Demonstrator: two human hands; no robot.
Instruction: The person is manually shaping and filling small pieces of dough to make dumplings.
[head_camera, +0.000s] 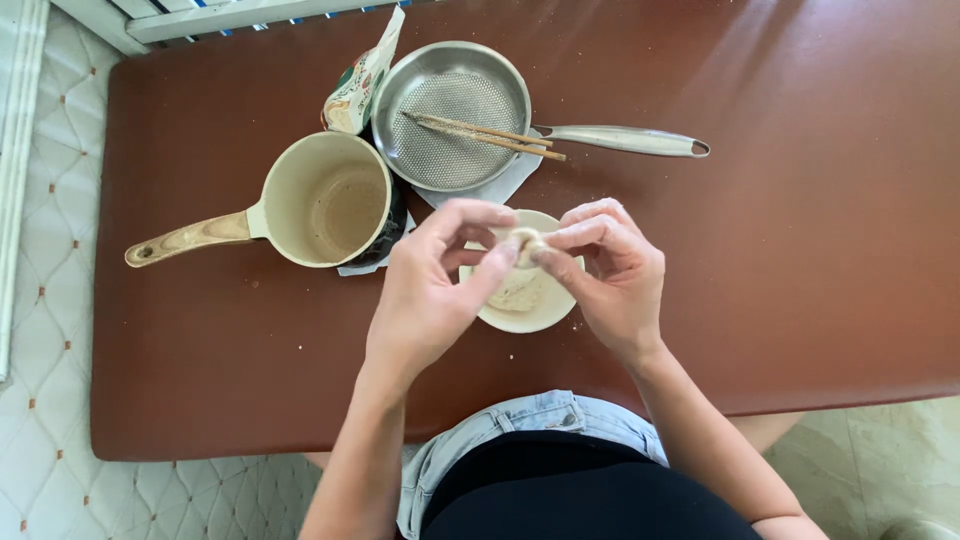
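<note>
A black top (580, 500) is worn above light blue denim shorts (520, 425). Both forearms are left bare; no sleeves, rings or watch are seen on the hands (520, 275).

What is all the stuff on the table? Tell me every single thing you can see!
Small pale lump of dough: one, off-white, pinched between both hands above the bowl.
Round cream bowl: one, cream, on the table's near middle, under the hands.
Cream saucepan with a wooden handle: one, cream, left of the bowl, handle pointing left.
Silver metal frying pan: one, silver, behind the bowl, handle pointing right.
Wooden chopsticks: one pair, light brown, lying across the frying pan.
Printed food packet: one, mostly white and green, behind the saucepan.
Brown table: one, reddish brown, under everything.
Left hand: one, fingertips on the dough.
Right hand: one, fingertips on the dough.
</note>
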